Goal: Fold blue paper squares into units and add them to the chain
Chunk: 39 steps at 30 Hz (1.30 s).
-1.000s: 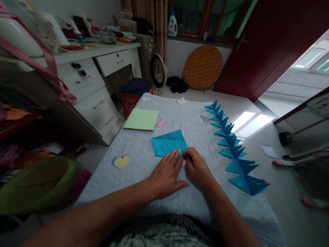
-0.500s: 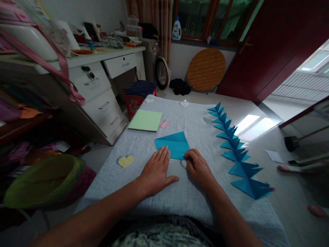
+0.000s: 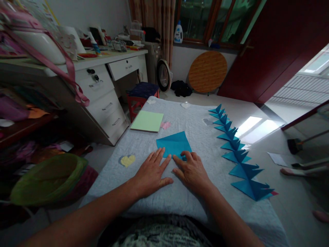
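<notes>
A folded sheet of blue origami paper (image 3: 174,141) lies on the cloth-covered table, its near edge under my fingertips. My left hand (image 3: 151,171) lies flat, fingers stretched out, pressing the paper's near left edge. On the near right edge rests my right hand (image 3: 192,171), its fingers apart and the index finger reaching left along the fold, close to my left fingertips. Nothing is gripped in either hand. To the right, several folded blue paper cranes (image 3: 239,154) stand in a row, nested one into another.
A stack of pale green paper (image 3: 147,121) lies at the table's far left. The pale cloth (image 3: 205,202) has heart patches. Left of the table stand a white desk (image 3: 102,106) and a bin with a green liner (image 3: 48,178). A stool (image 3: 143,91) stands beyond.
My right hand has loosened its pinch at the paper's near right corner and spread, its index finger now inward along the near edge. My left hand stays on the paper, shifted slightly left.
</notes>
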### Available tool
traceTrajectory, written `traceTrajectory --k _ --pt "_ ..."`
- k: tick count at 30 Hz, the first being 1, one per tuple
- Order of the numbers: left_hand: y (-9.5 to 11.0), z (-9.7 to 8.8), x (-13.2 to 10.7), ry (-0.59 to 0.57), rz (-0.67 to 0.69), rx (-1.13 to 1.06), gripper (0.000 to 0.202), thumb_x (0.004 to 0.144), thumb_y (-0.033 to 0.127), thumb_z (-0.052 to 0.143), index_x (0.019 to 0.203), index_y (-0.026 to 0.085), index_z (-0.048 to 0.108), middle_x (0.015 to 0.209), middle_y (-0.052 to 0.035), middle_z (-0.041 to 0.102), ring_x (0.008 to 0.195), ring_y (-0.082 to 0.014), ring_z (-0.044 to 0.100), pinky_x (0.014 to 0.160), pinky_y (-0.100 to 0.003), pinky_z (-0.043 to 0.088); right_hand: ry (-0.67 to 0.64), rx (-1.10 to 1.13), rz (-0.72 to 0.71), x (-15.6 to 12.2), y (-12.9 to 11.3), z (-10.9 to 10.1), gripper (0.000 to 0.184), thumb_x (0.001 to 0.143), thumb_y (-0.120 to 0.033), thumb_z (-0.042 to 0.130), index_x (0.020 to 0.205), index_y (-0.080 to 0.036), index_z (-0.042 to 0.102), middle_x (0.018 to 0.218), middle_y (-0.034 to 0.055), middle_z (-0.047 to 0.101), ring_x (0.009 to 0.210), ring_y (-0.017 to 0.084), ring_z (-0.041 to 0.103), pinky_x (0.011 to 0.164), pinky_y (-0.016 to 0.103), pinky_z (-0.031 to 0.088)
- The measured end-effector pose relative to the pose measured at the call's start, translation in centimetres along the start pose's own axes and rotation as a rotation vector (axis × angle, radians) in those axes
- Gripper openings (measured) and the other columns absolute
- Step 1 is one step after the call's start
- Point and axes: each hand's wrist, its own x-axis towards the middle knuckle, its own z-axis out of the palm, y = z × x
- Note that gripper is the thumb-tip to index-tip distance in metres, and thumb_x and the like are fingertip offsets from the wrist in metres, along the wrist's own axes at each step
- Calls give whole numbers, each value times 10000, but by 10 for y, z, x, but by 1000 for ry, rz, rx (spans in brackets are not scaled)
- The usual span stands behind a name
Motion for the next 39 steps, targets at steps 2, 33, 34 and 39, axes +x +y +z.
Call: traceTrajectory --k 2,33,34,39 --pt "-2 -2 -5 -3 -12 24 852 880 716 496 1526 172 384 1615 -211 276 1502 -380 236 1182 -550 246 -16 -37 2 -3 4 -1 429 927 -470 604 1335 -337 613 1255 112 582 1106 309 513 942 466 439" --pt "-54 -36 69 185 -80 -347 356 882 152 460 1201 120 616 1241 -151 658 1181 -270 599 1067 -443 441 49 52 136 20 7 -10 445 873 -237 642 1301 -140 567 1165 156 668 1063 323 565 897 442 438" --pt "-55 -33 72 203 -69 -391 335 875 148 450 1154 126 635 1205 -138 668 1163 -259 605 1058 -433 449 50 71 140 23 7 -6 470 872 -230 639 1324 -139 549 1168 156 668 1065 320 564 898 440 434" --pt "-53 -22 67 305 -43 -559 280 852 168 430 988 173 675 1185 -97 667 1175 -245 590 1080 -451 441 122 164 128 24 11 11 266 859 -136 605 1119 -183 640 1026 96 677 972 272 553 874 398 405"
